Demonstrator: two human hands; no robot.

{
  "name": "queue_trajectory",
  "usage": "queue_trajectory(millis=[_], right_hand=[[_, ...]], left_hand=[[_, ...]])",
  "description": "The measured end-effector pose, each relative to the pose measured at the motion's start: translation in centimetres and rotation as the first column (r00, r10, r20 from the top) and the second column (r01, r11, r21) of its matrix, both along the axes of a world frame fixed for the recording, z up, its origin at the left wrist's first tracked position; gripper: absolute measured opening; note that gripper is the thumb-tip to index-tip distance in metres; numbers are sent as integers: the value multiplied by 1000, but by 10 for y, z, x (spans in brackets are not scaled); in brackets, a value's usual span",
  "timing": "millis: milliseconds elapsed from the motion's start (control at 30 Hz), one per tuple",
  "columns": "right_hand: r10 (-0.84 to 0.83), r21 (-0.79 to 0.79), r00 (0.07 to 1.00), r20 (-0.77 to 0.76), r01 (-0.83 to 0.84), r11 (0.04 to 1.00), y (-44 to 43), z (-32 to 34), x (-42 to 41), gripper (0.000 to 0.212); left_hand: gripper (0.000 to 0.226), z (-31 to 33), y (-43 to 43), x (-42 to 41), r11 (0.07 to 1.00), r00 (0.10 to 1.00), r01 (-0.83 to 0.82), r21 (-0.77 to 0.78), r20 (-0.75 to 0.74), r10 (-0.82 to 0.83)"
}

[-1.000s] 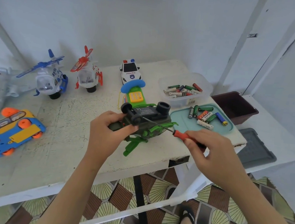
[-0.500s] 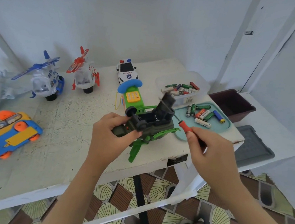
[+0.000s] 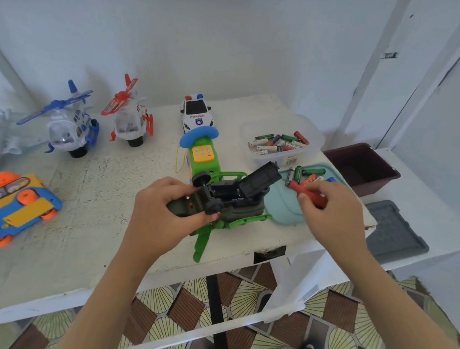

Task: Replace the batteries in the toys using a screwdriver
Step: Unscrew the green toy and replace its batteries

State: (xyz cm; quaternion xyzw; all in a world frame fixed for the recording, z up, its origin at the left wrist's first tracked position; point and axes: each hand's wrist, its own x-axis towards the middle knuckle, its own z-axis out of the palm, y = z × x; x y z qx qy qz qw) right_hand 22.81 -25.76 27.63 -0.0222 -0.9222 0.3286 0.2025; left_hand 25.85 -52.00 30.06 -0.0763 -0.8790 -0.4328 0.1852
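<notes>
Since the earlier frames the screwdriver (image 3: 311,194) has been drawn away from the underside of the green toy (image 3: 228,213) and is now held over the teal tray (image 3: 283,209). The battery cover (image 3: 261,179), shut a second ago, has been swung up and stands open.

In the head view, the only one given, the green toy is seen upside down near the front edge of the table (image 3: 100,194). It is gripped at one end by the left hand (image 3: 167,210), whose fingers and thumb are curled round it. The red handle of the screwdriver is pinched in the curled fingers of the right hand (image 3: 330,211); its shaft is hidden. Springs can be made out in the opened compartment and no cells are seen there, though the dark recess is not shown clearly. Loose batteries (image 3: 307,173) are laid on the teal tray just beside the toy, and more are kept in the clear tub (image 3: 314,143) behind it.

Unscrewing and opening are judged done for this toy. Fitting cells, shutting the cover and driving the screw are left. A police car (image 3: 197,114), a blue helicopter (image 3: 69,130) and a red helicopter (image 3: 130,118) are standing apart; whether they have been served cannot be told.
</notes>
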Motion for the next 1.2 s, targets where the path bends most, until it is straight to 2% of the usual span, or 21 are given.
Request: queue_trajectory(millis=[67, 133, 200, 300, 333, 467, 667, 733, 833, 900, 1000, 1133, 1200], right_hand=[[-9, 168, 1000, 8, 7, 986, 3, -8, -6, 15], [9, 238, 999, 36, -17, 971, 5, -13, -10, 18], [38, 229, 996, 78, -55, 972, 7, -15, -13, 20], [28, 75, 994, 103, -35, 997, 11, -9, -18, 20], [7, 75, 993, 120, -16, 997, 15, -7, -19, 21], [-14, 243, 964, 264, -53, 969, 33, 0, -22, 22], [44, 298, 936, 349, -155, 942, 41, 3, -28, 19], [69, 213, 961, 268, -129, 969, 41, 2, -28, 14], [57, -143, 995, 76, -46, 989, 34, 5, -23, 8], [51, -342, 997, -60, -68, 937, 25, 14, -18, 7], [70, -517, 972, -226, -181, 837, 5, 38, -7, 14], [265, -594, 919, -293, -392, 702, -28, 64, 10, 16], [380, -516, 879, -289, -477, 711, -43, 65, 14, 13]], left_hand=[[35, 1, 1, 0, 1000, 1000, -12, -6, 7, 12], [35, 2, 4, 0, 1000, 1000, -24, -16, 14, 24], [35, 4, 6, 0, 1000, 1000, -22, -9, 14, 22], [37, 5, 6, 0, 1000, 1000, -19, 24, 24, 18], [37, 4, 7, 0, 999, 999, -24, 36, 36, 22], [37, 3, 6, 1, 997, 995, -50, 58, 88, 44], [38, 6, 2, 3, 991, 987, -25, 130, 158, 4], [39, 7, 1, 3, 992, 987, 2, 124, 158, -22], [41, 8, 1, 3, 996, 987, 33, 80, 152, -45], [45, 9, 2, 4, 996, 989, 43, 73, 141, -53], [48, 8, 3, 4, 997, 993, 55, 47, 101, -59], [49, 7, 2, 4, 997, 994, 67, 47, 86, -71], [48, 4, -1, 3, 995, 992, 72, 65, 103, -79]])
